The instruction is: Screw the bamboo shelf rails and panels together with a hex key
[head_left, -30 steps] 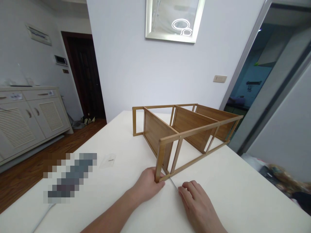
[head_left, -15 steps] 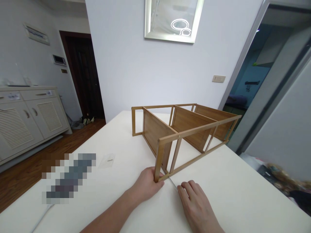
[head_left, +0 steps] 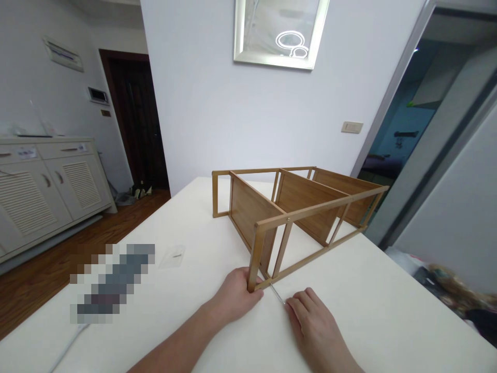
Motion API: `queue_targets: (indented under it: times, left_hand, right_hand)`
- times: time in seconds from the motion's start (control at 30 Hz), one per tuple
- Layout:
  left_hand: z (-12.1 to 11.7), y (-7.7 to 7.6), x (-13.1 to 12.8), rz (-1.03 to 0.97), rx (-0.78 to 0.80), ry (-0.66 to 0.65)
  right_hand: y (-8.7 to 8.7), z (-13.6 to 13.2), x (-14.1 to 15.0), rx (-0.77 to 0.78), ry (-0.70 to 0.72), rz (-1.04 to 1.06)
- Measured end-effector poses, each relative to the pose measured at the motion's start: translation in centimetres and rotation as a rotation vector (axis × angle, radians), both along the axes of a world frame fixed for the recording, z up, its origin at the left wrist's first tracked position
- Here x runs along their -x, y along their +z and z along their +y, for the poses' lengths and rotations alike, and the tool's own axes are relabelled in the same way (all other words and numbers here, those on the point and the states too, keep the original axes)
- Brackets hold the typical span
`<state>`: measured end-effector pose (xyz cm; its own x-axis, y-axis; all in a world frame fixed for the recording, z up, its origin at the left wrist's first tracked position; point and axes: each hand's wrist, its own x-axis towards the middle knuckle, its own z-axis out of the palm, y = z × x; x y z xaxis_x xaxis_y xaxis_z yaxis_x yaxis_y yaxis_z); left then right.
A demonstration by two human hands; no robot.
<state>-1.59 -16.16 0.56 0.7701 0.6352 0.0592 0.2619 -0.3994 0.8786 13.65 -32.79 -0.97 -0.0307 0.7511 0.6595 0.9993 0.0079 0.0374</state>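
Note:
A brown wooden shelf rack (head_left: 254, 194) lies on its side on the white table, its shelf boards standing upright between slatted side frames. My left hand (head_left: 237, 295) is closed around the near lower corner of that rack, its thumb in front of the corner post. From the lower rail beside this corner, a thin metal rod-shaped tool (head_left: 278, 294) runs to my right hand (head_left: 315, 325). The fingers of that hand are curled around the tool's outer end, hiding it, so I cannot tell its exact kind. The rod's tip meets the rail joint.
On the white table (head_left: 209, 248), a small clear plastic bag (head_left: 173, 256) with a little screw-like piece lies left of the rack. Further left is a blurred-out object (head_left: 116, 282) with a white cable (head_left: 66, 346). The wall (head_left: 252, 119) stands behind the table.
The right hand's fingers have turned slightly around the tool's end. My left hand keeps its hold on the rack's corner. The whole view has shifted slightly.

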Motion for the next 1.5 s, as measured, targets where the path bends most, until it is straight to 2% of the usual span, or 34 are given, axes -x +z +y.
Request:
queue_targets:
  times: [0.33,0.73,0.9,1.07,1.23,1.33,1.5]
  left_hand:
    - [0.0,-0.1,0.0,-0.007,-0.015,-0.02]
    - [-0.1,0.5,0.1,0.006,-0.067,-0.034]
    - [-0.1,0.4,0.0,0.019,-0.058,-0.024]
    - [-0.2,0.5,0.1,0.009,-0.072,-0.042]
    - [-0.2,0.6,0.2,0.011,-0.054,-0.033]
    - [-0.3,0.6,0.2,0.015,-0.032,-0.019]
    - [-0.2,0.7,0.2,0.016,-0.041,-0.02]
  right_hand:
    - [0.8,0.0,0.1,0.088,0.053,0.176]
    - [1.5,-0.3,0.7,0.145,0.028,0.33]
    - [1.0,-0.6,-0.1,0.092,0.049,0.39]
    - [-0.5,-0.3,-0.9,0.015,0.093,0.381]
    - [-1.8,-0.1,-1.1,-0.032,0.074,0.36]
    - [-1.8,0.0,-1.0,-0.043,0.068,0.355]
    - [-0.8,-0.1,-0.8,-0.053,0.073,0.364]
